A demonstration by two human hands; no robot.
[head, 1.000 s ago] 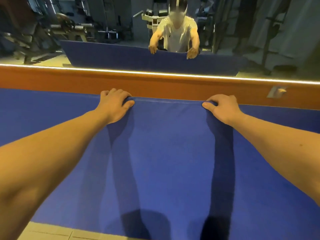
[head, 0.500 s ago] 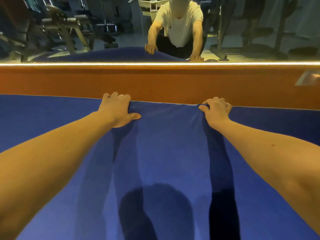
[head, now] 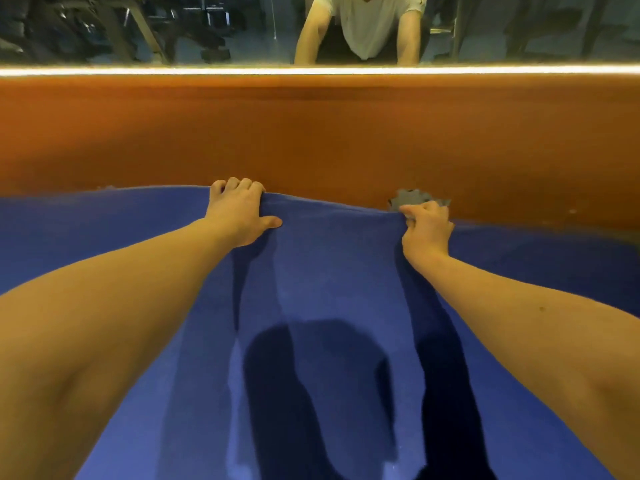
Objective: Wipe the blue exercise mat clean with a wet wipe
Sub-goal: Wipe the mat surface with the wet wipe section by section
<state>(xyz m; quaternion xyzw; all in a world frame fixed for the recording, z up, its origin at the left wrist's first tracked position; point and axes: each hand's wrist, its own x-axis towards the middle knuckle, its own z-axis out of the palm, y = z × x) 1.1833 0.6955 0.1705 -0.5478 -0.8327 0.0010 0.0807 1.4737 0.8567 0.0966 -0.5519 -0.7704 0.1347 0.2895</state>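
Left hand (head: 239, 213): fingers hooked over blue mat (head: 329, 271) far edge, thumb on top.
Right hand (head: 427, 226): clenched on same edge.
Mat: long axis sideways, along orange wall panel (head: 311, 133).

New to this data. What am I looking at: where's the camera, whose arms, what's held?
No machine here: a person works with bare hands, and the view comes from a camera on their head, looking forward and down. The left hand and right hand each grip the far edge of a blue mat, which fills the lower half. Behind it runs an orange wooden panel, then a light strip and a mirror reflecting the same person. A grey scrap sits just beyond the right hand; I cannot tell what it is.
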